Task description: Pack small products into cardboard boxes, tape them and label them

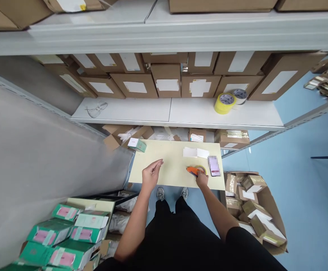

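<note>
My right hand (202, 179) grips an orange tape dispenser (191, 170) at the right front of the cream table (171, 169). Part of a yellow tape roll shows beside the fingers. My left hand (151, 176) hovers over the table's left half, its fingers drawn together in a pinch. Whether anything small is between those fingertips, I cannot make out. A stack of white labels (195, 152) lies behind the dispenser. Right of it is a phone (214, 166) with a lit screen. At the table's back left corner stands a small green and white box (137, 145).
Behind the table, a shelf (130, 110) bears labelled cartons (168, 79), tape rolls (225, 103) and safety glasses (96, 109). On the right floor, a large carton (277, 210) contains several taped boxes. Green boxes (61, 229) are stacked at lower left. A grey wall borders the left.
</note>
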`<state>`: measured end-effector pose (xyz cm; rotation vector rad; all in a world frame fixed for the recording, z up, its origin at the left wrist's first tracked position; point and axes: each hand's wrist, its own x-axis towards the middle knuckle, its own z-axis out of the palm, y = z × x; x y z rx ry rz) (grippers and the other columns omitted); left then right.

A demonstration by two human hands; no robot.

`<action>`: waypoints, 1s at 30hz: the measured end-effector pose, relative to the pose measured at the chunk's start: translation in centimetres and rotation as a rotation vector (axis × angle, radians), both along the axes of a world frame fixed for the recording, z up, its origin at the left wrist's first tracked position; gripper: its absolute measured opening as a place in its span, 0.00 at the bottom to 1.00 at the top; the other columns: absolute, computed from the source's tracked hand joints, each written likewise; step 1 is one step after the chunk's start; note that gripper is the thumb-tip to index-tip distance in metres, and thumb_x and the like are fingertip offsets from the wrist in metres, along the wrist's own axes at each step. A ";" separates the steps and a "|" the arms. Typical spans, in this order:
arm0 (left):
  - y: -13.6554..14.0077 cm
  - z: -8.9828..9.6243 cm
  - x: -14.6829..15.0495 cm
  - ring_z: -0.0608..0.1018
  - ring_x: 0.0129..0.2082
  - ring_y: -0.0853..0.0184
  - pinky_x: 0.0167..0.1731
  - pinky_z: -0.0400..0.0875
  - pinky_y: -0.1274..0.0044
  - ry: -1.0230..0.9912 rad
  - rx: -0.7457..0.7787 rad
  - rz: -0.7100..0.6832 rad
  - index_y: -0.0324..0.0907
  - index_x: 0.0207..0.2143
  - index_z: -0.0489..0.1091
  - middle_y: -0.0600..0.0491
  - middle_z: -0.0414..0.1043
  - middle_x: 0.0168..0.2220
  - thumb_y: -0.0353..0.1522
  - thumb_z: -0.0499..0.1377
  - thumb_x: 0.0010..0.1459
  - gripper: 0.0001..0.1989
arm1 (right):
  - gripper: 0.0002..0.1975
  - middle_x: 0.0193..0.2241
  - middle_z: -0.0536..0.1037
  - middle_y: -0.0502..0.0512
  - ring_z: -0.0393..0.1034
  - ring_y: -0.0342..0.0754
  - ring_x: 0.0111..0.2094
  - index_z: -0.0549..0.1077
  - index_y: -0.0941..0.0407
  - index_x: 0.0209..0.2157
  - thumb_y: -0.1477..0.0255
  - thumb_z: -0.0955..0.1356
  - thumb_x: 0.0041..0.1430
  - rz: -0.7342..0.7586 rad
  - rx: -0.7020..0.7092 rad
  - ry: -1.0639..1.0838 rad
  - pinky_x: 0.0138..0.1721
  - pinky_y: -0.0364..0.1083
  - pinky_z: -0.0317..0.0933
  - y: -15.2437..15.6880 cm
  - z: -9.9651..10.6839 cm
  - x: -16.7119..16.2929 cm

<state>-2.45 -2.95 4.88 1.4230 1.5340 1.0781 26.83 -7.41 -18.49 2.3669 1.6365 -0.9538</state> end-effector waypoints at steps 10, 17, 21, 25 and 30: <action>-3.9 0.0 -3.1 0.87 0.40 0.58 0.43 0.85 0.67 0.004 0.024 0.120 0.47 0.34 0.85 0.51 0.86 0.38 0.40 0.68 0.59 0.08 | 0.18 0.50 0.80 0.67 0.72 0.61 0.55 0.79 0.58 0.50 0.69 0.69 0.60 0.099 0.236 0.081 0.49 0.51 0.65 0.4 4.6 -2.3; -10.1 1.4 -8.3 0.87 0.31 0.57 0.35 0.85 0.69 -0.137 -0.005 0.282 0.46 0.28 0.83 0.51 0.85 0.32 0.39 0.71 0.52 0.07 | 0.15 0.48 0.80 0.64 0.75 0.60 0.51 0.79 0.57 0.46 0.68 0.66 0.61 0.285 0.571 0.366 0.54 0.56 0.68 1.3 10.2 -10.6; -16.6 1.7 -13.2 0.86 0.28 0.58 0.29 0.82 0.71 -0.249 0.007 0.432 0.44 0.26 0.80 0.51 0.83 0.26 0.42 0.73 0.50 0.12 | 0.14 0.45 0.81 0.61 0.77 0.58 0.47 0.79 0.54 0.43 0.63 0.66 0.62 0.371 0.637 0.572 0.49 0.57 0.72 -0.4 14.8 -18.6; -24.3 1.8 -17.9 0.84 0.24 0.61 0.26 0.80 0.73 -0.359 0.009 0.598 0.43 0.24 0.75 0.52 0.81 0.23 0.45 0.74 0.48 0.18 | 0.14 0.46 0.81 0.60 0.77 0.57 0.47 0.79 0.53 0.43 0.60 0.67 0.63 0.515 0.657 0.761 0.42 0.53 0.74 -5.6 19.4 -27.0; -34.4 2.3 -23.0 0.83 0.23 0.62 0.25 0.78 0.74 -0.379 0.042 0.766 0.43 0.23 0.73 0.52 0.79 0.22 0.46 0.73 0.48 0.19 | 0.13 0.47 0.81 0.61 0.76 0.56 0.48 0.79 0.53 0.43 0.61 0.68 0.64 0.674 0.659 0.878 0.42 0.52 0.74 -13.5 22.4 -35.8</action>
